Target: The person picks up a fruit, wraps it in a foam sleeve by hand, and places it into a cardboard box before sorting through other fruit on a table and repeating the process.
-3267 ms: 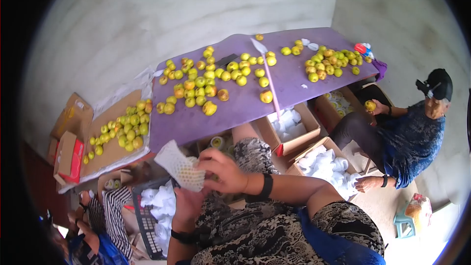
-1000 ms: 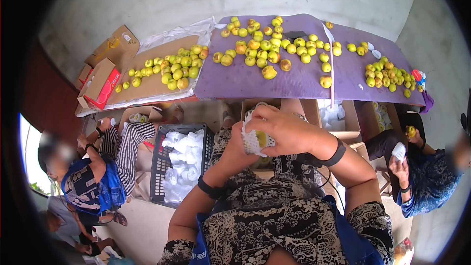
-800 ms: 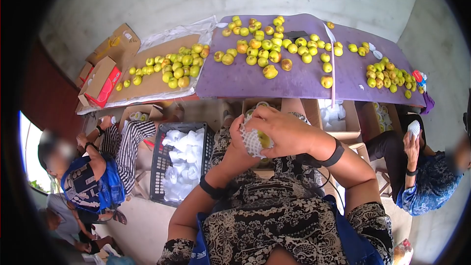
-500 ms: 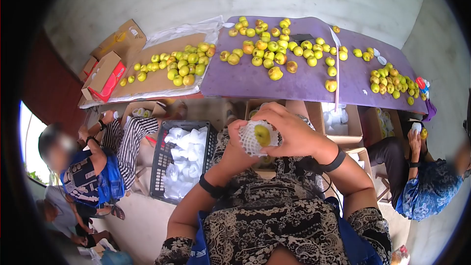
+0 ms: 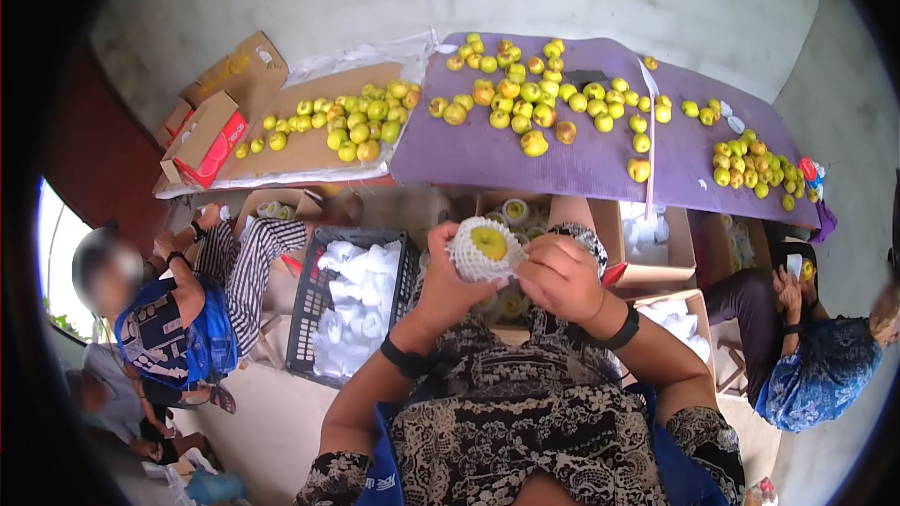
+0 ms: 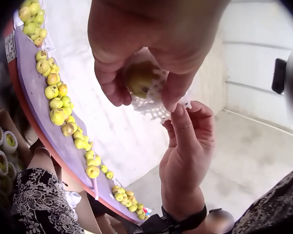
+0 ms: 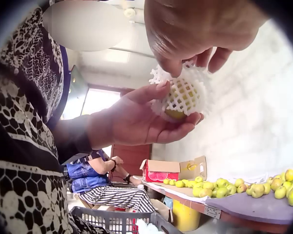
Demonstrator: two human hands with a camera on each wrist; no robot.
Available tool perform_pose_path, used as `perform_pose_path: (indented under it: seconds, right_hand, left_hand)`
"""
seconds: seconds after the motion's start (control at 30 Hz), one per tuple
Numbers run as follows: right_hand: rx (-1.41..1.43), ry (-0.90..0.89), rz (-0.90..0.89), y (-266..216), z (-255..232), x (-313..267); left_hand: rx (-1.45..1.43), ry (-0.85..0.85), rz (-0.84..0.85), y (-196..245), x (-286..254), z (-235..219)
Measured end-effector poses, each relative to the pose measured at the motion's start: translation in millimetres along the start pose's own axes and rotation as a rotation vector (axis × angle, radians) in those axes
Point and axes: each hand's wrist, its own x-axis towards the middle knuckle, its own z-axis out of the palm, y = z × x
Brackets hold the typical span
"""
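A yellow-green apple sits in a white foam net, held up in front of the chest. My left hand grips the netted apple from the left and below, fingers curled round it. With thumb and fingertips, my right hand pinches the net's right edge. In the left wrist view the apple shows between the left hand's fingers, and the right hand holds the net's rim. The right wrist view shows the net around the apple, resting on the left hand's fingers.
Loose apples lie on a purple-covered table and a cardboard sheet. A black crate of foam nets stands at the left; boxes of nets and wrapped apples are below the table. One person sits on each side.
The fruit, once largely covered by the right hand, now faces up in the net. My right hand has moved from over it to the net's right edge. The view has shifted slightly.
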Motion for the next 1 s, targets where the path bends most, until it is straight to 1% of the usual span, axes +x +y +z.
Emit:
perform_pose_path:
  seconds: [0.1, 0.17, 0.23, 0.27, 0.33, 0.37, 0.43, 0.47, 0.53, 0.57, 0.6, 0.67, 0.7, 0.8, 0.87, 0.93, 1.0]
  right_hand:
    - [-0.040, 0.032, 0.033, 1, 3, -1]
    - [-0.018, -0.002, 0.016, 2, 4, -1]
    - [0.040, -0.079, -0.055, 1, 6, 1]
    - [0.043, -0.081, -0.059, -1, 4, 3]
    - [0.184, -0.144, 0.016, -5, -1, 7]
    - [0.185, -0.147, 0.015, -5, -1, 8]
    - [0.198, -0.097, 0.140, -2, -4, 14]
    - [0.199, -0.102, 0.147, -2, -5, 19]
    - [0.263, -0.166, 0.200, -7, -8, 35]
    - [0.274, -0.284, 0.176, -2, -5, 31]
    - [0.278, -0.291, 0.190, -2, -5, 30]
    - [0.423, -0.287, 0.235, -4, -7, 33]
    - [0.480, -0.302, 0.290, -7, -12, 36]
    - [0.499, -0.327, 0.320, -14, -21, 50]
    - [0.471, -0.366, 0.302, -14, -20, 52]
    - [0.469, -0.496, 0.251, -13, -18, 54]
    - [0.522, -0.490, 0.282, -11, -10, 50]
  left_hand:
    - [0.027, 0.001, -0.015, -7, 2, -1]
    - [0.018, 0.000, -0.047, -10, -3, 2]
    - [-0.153, 0.025, -0.101, -9, -2, 2]
    - [-0.153, 0.030, -0.100, -7, -2, 1]
    - [-0.105, 0.061, -0.089, -3, -2, -1]
    - [-0.107, 0.064, -0.089, -6, -2, -2]
    - [-0.064, 0.050, -0.048, -10, -2, -3]
    - [-0.068, 0.048, -0.055, -12, -2, -3]
    - [-0.005, 0.002, -0.024, -5, -2, 0]
    - [-0.070, -0.026, -0.043, -1, -2, 1]
    - [-0.076, -0.029, -0.057, 2, -4, 2]
    - [-0.018, -0.050, 0.005, 9, -2, -2]
    - [-0.066, -0.067, 0.004, 19, -2, -4]
    - [-0.025, -0.094, 0.002, 28, -2, -11]
    - [-0.025, -0.088, 0.010, 32, -5, -11]
    - [0.079, -0.131, 0.013, 36, -7, -12]
    - [0.102, -0.125, -0.022, 37, -10, -14]
